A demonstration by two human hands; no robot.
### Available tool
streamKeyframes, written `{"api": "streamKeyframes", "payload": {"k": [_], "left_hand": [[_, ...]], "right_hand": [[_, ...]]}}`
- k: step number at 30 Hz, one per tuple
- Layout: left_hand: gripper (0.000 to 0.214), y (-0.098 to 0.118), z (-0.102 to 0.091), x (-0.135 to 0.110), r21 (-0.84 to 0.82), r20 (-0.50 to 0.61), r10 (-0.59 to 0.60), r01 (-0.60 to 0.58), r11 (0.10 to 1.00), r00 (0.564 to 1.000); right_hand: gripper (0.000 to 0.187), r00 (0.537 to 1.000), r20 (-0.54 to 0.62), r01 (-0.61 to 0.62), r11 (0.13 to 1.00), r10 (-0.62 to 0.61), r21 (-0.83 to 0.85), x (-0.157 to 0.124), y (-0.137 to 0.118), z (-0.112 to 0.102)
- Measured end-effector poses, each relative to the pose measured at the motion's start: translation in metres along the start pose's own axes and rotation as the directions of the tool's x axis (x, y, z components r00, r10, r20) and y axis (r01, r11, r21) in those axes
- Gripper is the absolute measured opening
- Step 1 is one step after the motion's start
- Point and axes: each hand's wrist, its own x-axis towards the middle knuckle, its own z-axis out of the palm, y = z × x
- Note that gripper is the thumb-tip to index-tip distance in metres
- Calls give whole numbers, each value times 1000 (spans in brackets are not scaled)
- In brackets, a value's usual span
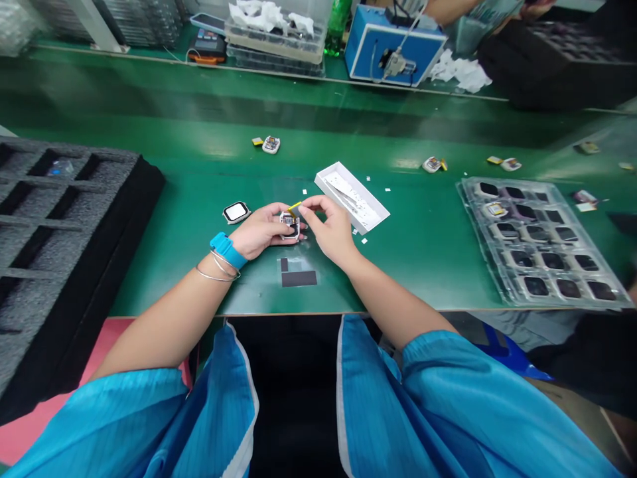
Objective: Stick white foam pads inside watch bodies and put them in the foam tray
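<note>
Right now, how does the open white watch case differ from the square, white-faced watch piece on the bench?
The open white watch case is in the bare left hand; the square, white-faced watch piece lies on the green bench. The case shows exposed inner parts; the watch piece, a white face with black border. Both are squarish with rounded corners.

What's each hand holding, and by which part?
Left hand holds a watch case by its left side; right hand pinches a yellow-edged piece near its right end.
</note>
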Motion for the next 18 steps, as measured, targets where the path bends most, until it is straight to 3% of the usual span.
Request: {"api": "streamKeyframes", "payload": {"k": [5,11,15,17,18], "left_hand": [[14,-2,0,4,9,-98,16,-16,1000,995],[29,3,-8,5,-222,-24,-40,34,974,999],[25,0,-12,7,-211,-5,18,-18,977,1000],[29,-3,-14,8,-169,20,69,-65,983,997],[31,-5,-15,9,-151,38,98,-91,984,994]], "right_hand": [[11,975,57,224,935,-217,-276,-7,-2,4],[21,912,181,411,796,-369,-445,-10,1,6],[15,925,176,379,849,-337,-367,-7,4,4],[7,954,124,298,923,-274,-245,-4,9,2],[11,969,103,239,960,-225,-149,-2,12,2]]}}
